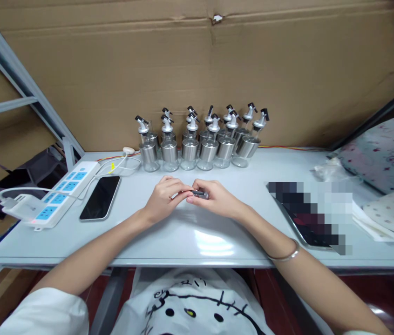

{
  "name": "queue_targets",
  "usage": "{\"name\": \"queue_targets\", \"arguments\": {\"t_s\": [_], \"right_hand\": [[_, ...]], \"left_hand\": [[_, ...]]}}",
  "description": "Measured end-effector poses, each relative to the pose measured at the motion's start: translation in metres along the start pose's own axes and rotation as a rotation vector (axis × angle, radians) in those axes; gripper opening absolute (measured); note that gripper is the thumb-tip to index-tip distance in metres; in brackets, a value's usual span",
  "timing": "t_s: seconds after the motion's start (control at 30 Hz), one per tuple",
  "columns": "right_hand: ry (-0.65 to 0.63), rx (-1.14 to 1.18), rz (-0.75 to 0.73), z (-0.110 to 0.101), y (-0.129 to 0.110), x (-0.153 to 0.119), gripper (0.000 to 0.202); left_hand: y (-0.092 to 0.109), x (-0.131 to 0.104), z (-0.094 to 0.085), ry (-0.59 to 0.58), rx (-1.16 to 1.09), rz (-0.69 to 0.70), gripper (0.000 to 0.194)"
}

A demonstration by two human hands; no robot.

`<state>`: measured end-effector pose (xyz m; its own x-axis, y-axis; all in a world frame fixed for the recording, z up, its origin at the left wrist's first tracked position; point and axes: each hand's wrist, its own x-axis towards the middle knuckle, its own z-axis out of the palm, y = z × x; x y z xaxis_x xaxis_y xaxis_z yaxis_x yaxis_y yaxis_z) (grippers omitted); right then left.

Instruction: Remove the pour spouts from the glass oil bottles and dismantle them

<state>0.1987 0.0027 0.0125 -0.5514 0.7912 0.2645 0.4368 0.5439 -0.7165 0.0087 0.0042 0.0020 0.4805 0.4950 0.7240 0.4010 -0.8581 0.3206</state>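
My right hand (213, 197) has its fingers closed around a small dark grey, rounded piece (201, 194), whose exact kind I cannot make out. My left hand (166, 197) pinches the thin left end of the same piece between thumb and fingertips. Both hands meet above the middle of the table, and fingers hide part of the piece. Just beyond them stand several glass oil bottles (190, 151) with steel sleeves, set upright in two rows. Silver pour spouts with black flip tips top these bottles.
A white power strip (66, 193) with a plugged-in charger (24, 208) lies left, beside a black-screened phone (101, 198). On the right are a partly pixelated dark device (317, 238), a clear plastic bag (333, 170) and patterned cloth (389, 144). Cardboard (113, 70) walls the back.
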Motion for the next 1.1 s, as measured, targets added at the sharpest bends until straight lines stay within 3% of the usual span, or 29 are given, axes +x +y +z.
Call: {"name": "queue_targets", "arguments": {"t_s": [0.4, 0.67, 0.77, 0.9, 1.1], "right_hand": [[-0.051, 0.131, -0.022, -0.003, 0.0, -0.002, 0.016], [-0.062, 0.174, 0.042, -0.003, -0.001, -0.003, 0.016], [-0.065, 0.32, 0.125, 0.0, -0.001, -0.002, 0.015], [-0.059, 0.567, 0.232, 0.004, 0.001, 0.001, 0.033], [-0.033, 0.708, 0.324, 0.01, 0.006, 0.005, 0.051]], "left_hand": [[0.001, 0.001, -0.001, 0.018, -0.02, 0.028, 0.015], [0.001, -0.001, 0.0, -0.019, -0.099, -0.035, 0.013], [-0.005, 0.0, 0.0, 0.0, -0.047, 0.051, 0.014], [-0.01, 0.001, -0.002, 0.003, 0.135, 0.239, 0.019], [-0.01, 0.0, 0.001, -0.058, 0.214, 0.233, 0.025]]}}
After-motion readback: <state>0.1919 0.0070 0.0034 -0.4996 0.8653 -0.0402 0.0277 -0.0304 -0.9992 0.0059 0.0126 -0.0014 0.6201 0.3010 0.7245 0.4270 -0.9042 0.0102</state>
